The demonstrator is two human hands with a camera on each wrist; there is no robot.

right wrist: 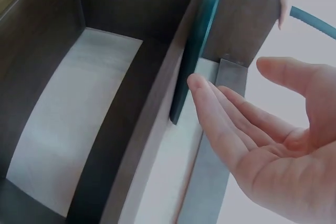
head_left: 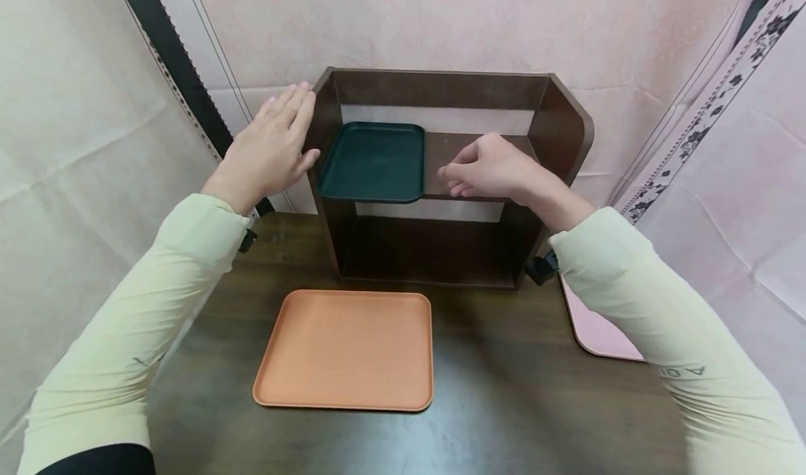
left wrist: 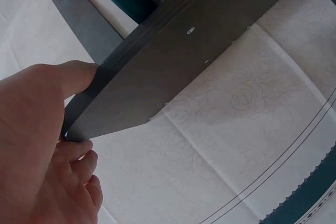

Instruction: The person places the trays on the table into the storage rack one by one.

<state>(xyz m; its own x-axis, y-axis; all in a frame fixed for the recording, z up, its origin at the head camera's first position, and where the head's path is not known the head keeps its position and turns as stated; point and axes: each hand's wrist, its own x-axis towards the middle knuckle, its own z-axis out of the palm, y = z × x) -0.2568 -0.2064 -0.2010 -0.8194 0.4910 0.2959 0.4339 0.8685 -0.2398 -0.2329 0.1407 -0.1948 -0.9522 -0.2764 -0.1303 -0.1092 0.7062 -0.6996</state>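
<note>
A dark brown two-tier shelf (head_left: 441, 87) stands at the back of the table. My left hand (head_left: 267, 143) holds its left side panel (left wrist: 152, 56), thumb on the inner side and fingers on the outer side. On the left part of the upper tier lies a dark green tray (head_left: 374, 161), its front edge sticking out slightly past the board. My right hand (head_left: 488, 167) hovers in front of the upper tier, right of the green tray. The right wrist view shows a gap between its thumb and bent fingers (right wrist: 226, 119), with nothing held.
An orange tray (head_left: 346, 349) lies flat on the dark wooden table (head_left: 491, 405) in front of the shelf. At the right, a pink tray (head_left: 601, 328) is partly covered by my right sleeve (head_left: 655, 307). Pale cloth (head_left: 441, 20) hangs behind and at both sides.
</note>
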